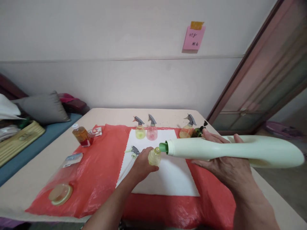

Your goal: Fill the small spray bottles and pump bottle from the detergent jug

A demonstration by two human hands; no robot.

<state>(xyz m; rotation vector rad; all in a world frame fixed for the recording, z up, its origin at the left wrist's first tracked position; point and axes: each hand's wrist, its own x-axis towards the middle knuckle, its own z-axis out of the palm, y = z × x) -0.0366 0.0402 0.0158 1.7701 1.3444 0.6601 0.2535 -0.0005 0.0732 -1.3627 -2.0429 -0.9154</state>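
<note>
My left hand [142, 163] is wrapped round a small see-through yellow spray bottle [154, 157] that has no spray head on it. In my right hand [223, 164] lies a large pale green plastic bottle [199, 148] with a handle, tipped nearly level. Its darker green spout [163, 147] points left, close beside the neck of the spray bottle; I cannot tell whether they touch, and no liquid stream shows. A loose grey spray head [135, 150] rests on the white sheet [168, 182], just left of my left hand.
Yellow [140, 132], pink [152, 133] and amber [186, 131] spray bottles stand at the back, near a dark pump bottle [198, 132]. Left on the red plastic cover [100, 166] are an orange-brown bottle [82, 135], small packets [73, 159] and a round container [60, 194]. A wall rises behind.
</note>
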